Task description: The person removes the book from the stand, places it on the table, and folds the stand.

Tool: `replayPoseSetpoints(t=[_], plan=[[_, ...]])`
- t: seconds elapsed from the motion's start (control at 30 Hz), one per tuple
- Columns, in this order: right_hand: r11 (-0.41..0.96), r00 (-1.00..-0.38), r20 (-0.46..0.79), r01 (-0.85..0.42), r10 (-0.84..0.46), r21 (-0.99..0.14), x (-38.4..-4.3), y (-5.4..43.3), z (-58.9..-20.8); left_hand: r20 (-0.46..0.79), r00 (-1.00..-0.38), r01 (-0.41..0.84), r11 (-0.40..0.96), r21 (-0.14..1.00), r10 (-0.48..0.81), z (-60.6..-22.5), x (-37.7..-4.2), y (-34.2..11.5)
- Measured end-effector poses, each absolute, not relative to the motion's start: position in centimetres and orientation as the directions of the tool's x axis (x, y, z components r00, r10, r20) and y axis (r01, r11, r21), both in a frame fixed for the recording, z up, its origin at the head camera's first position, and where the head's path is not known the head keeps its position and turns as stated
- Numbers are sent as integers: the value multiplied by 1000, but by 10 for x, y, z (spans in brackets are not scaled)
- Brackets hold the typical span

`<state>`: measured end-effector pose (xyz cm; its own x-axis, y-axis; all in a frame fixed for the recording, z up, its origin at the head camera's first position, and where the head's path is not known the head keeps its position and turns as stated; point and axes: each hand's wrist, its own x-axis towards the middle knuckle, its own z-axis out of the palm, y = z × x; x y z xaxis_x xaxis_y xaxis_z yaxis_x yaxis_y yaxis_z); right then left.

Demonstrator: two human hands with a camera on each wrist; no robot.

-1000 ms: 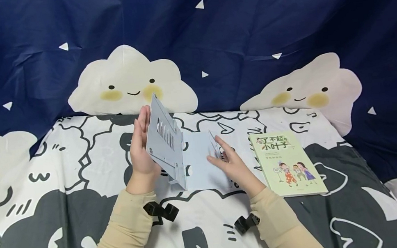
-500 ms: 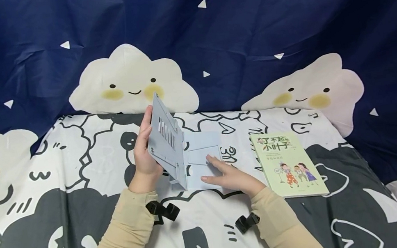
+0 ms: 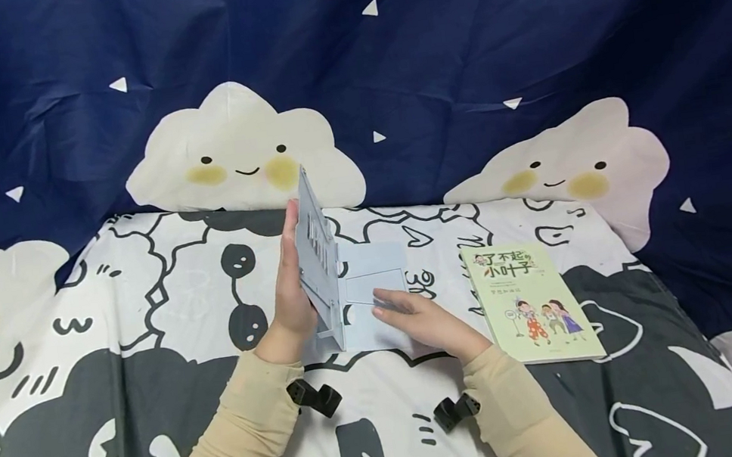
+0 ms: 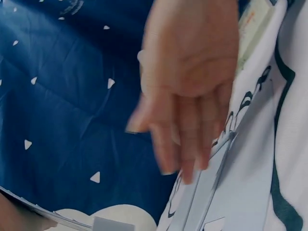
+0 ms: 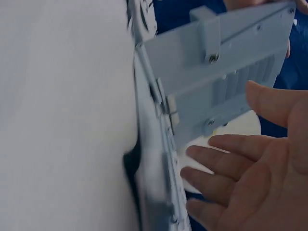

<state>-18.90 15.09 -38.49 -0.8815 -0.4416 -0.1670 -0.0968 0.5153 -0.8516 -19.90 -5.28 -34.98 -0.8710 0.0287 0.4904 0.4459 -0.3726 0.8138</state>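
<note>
A light-blue folding metal stand, like a book stand, rests on the patterned cloth in front of me. Its slotted panel (image 3: 318, 257) stands nearly vertical, hinged along the left side of the flat base (image 3: 372, 254). My left hand (image 3: 291, 291) lies along the back of this panel with fingers straight; the panel partly hides it. On the base, a smaller flap (image 3: 366, 282) lies flat. My right hand (image 3: 428, 321) hovers close over the base, thumb and fingers relaxed, holding nothing. In the right wrist view, its fingers (image 5: 216, 161) are spread beside the panel's slots and screws.
A pale green book (image 3: 529, 304) with cartoon children on its cover lies right of the stand, near my right forearm. Black-and-white patterned cloth (image 3: 188, 403) covers the surface. Behind it hangs a dark blue curtain (image 3: 426, 46) with clouds and small white triangles.
The slotted panel has swung right, from leaning left to nearly vertical, with my left hand behind it. The small flap, raised by my right hand earlier, now lies flat; that hand has moved slightly left.
</note>
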Motion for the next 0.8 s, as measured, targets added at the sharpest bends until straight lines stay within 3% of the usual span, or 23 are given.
replayPoseSetpoints(t=[0.3, 0.63, 0.8], plan=[[386, -866, -110, -102, -489, -917, -177, 140, -369, 538, -837, 514, -189, 837, 106, -357, -194, -43], [171, -818, -31, -83, -574, -982, -174, 140, -366, 440, -879, 435, -68, 898, 186, -360, -193, -33], [157, -816, -19, -88, -578, -984, -173, 140, -362, 415, -875, 416, -48, 908, 249, -364, -193, -27]])
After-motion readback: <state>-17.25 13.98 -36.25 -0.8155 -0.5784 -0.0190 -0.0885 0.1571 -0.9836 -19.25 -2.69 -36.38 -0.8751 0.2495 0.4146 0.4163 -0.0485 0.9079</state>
